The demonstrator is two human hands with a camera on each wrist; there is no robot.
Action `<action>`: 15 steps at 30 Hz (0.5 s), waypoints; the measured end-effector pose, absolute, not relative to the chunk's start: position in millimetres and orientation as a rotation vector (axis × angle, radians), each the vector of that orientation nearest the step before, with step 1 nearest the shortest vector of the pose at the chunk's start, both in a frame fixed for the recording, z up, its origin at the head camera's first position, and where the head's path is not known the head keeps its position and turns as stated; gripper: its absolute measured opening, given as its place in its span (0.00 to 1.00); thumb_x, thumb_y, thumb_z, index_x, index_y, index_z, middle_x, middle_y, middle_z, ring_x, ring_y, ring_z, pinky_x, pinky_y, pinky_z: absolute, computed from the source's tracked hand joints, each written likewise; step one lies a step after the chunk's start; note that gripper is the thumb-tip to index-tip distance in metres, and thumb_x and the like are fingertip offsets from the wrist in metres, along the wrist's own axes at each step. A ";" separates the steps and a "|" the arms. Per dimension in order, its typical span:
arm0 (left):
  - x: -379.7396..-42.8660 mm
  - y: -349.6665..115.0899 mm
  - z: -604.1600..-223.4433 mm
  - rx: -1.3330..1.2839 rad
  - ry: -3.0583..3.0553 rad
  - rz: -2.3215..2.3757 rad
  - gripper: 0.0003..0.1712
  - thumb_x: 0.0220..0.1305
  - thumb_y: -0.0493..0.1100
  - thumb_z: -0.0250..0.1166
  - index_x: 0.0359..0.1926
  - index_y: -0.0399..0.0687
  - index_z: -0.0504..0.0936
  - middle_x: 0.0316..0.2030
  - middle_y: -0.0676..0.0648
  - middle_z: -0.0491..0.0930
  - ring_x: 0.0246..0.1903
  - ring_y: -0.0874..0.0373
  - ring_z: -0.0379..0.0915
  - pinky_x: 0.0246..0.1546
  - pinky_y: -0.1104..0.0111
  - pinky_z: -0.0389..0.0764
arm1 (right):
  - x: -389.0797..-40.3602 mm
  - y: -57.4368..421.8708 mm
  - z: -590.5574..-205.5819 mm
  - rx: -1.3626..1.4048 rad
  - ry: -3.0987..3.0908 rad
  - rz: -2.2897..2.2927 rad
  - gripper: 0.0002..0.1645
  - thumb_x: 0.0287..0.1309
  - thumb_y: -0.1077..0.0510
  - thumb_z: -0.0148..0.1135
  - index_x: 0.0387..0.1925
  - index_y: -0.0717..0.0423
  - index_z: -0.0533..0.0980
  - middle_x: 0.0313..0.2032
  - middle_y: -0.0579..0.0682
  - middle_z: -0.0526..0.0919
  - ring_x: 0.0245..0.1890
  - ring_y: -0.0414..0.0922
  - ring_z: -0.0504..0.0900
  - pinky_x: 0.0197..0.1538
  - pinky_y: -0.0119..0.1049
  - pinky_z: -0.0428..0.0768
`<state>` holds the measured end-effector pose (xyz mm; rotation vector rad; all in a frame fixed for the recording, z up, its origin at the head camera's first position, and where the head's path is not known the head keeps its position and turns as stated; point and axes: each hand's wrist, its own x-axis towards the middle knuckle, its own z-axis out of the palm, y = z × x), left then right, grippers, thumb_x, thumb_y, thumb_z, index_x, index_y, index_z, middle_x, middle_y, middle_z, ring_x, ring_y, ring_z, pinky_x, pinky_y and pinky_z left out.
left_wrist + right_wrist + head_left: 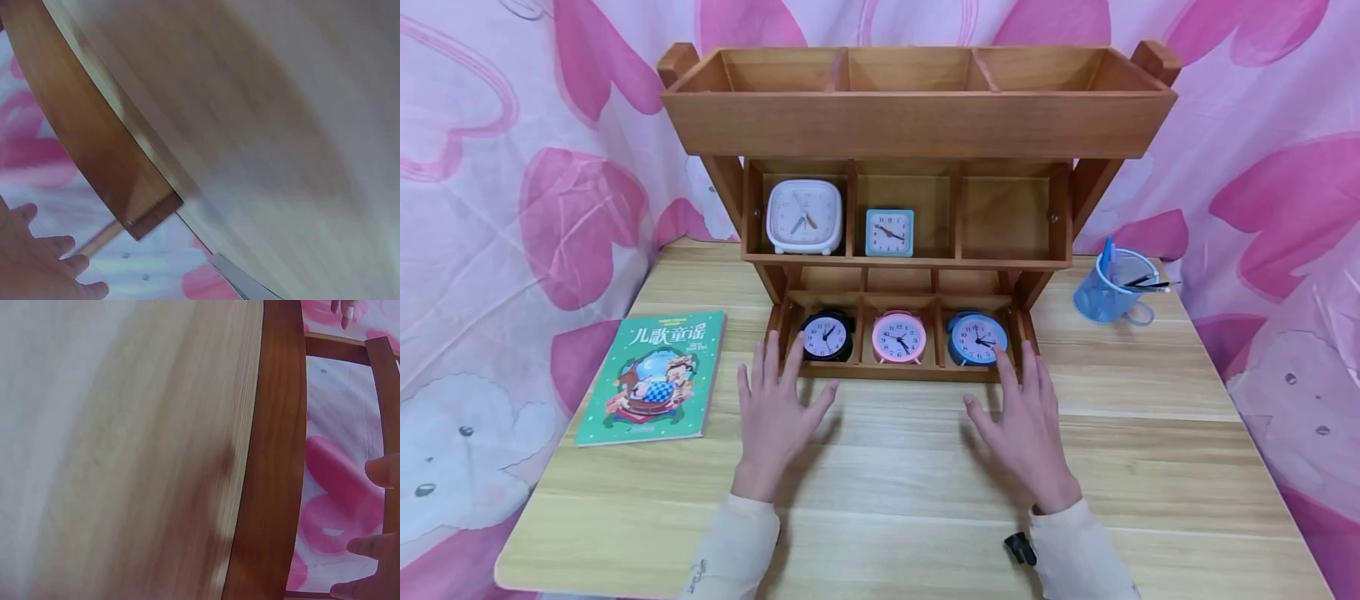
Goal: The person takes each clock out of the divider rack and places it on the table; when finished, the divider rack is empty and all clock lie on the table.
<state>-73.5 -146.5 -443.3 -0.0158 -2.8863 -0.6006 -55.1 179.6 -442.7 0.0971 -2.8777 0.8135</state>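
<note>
A three-tier wooden rack (917,125) stands at the back of the table. My left hand (775,421) hovers by the bottom tier's front left corner, fingers spread and holding nothing. At the opposite corner is my right hand (1026,425), likewise spread and without anything in it. Whether fingertips touch the rack cannot be told. Along the bottom tier sit a black round alarm clock (827,337), a pink one (899,337) and a blue one (977,339). In the middle tier are a white clock (805,215) at left and a small light-blue square clock (889,232) in the centre compartment.
A green children's book (655,379) lies on the table's left side. A blue mesh pen cup (1105,287) with pens stands right of the rack. Pink patterned cloth (587,225) hangs around the table. A small black object (1019,548) is by the right sleeve.
</note>
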 end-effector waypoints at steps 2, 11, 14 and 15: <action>-80.7 -152.9 -443.4 0.011 -2.878 -0.649 0.51 0.63 0.72 0.56 0.78 0.55 0.52 0.77 0.37 0.46 0.76 0.39 0.37 0.71 0.37 0.41 | -59.0 181.1 -442.9 0.103 -2.880 0.879 0.48 0.63 0.39 0.61 0.76 0.55 0.56 0.77 0.63 0.42 0.74 0.66 0.45 0.66 0.72 0.56; -116.1 -186.3 -441.9 0.161 -2.837 -1.055 0.45 0.71 0.65 0.50 0.78 0.43 0.51 0.75 0.32 0.48 0.74 0.35 0.44 0.71 0.40 0.50 | -96.7 183.4 -444.1 0.109 -2.842 1.031 0.42 0.64 0.46 0.61 0.72 0.60 0.60 0.75 0.66 0.49 0.73 0.66 0.50 0.64 0.72 0.60; -125.1 -193.0 -442.9 0.169 -2.847 -1.198 0.41 0.75 0.59 0.49 0.78 0.43 0.49 0.75 0.32 0.50 0.73 0.36 0.48 0.70 0.42 0.54 | -111.1 183.2 -443.5 0.113 -2.864 1.017 0.41 0.63 0.48 0.61 0.71 0.62 0.62 0.74 0.67 0.51 0.72 0.67 0.53 0.65 0.70 0.61; -127.6 -194.2 -443.7 0.170 -2.854 -1.254 0.40 0.76 0.56 0.48 0.78 0.43 0.48 0.75 0.32 0.51 0.72 0.37 0.51 0.70 0.42 0.56 | -115.2 183.4 -443.2 0.108 -2.878 1.022 0.40 0.63 0.48 0.61 0.71 0.62 0.62 0.74 0.68 0.51 0.71 0.67 0.53 0.65 0.70 0.61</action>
